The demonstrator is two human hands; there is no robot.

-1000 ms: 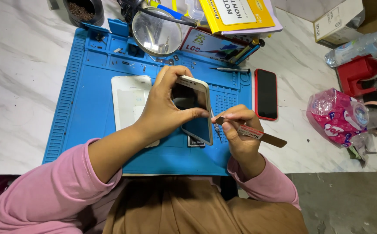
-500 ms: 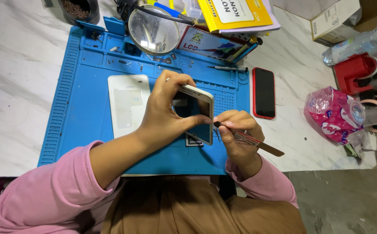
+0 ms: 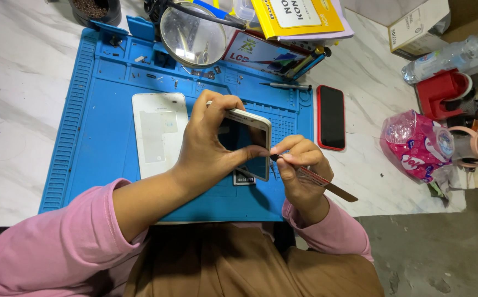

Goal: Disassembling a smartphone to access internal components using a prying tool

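Two hands crowd the phone (image 3: 248, 144): left fingers (image 3: 217, 104) clamp it, right fingers (image 3: 294, 151) pinch a tool (image 3: 327, 184); slipping could gouge it

You're sitting at a white marble-look table (image 3: 19, 99) with grey veins, lit pretty evenly with soft shadows, and a blue work mat (image 3: 101, 159) covers the middle of it. Off the table's right edge you can see a rough grey concrete floor (image 3: 442, 253). A cardboard box (image 3: 417, 25) sits at the far right corner of the tabletop.
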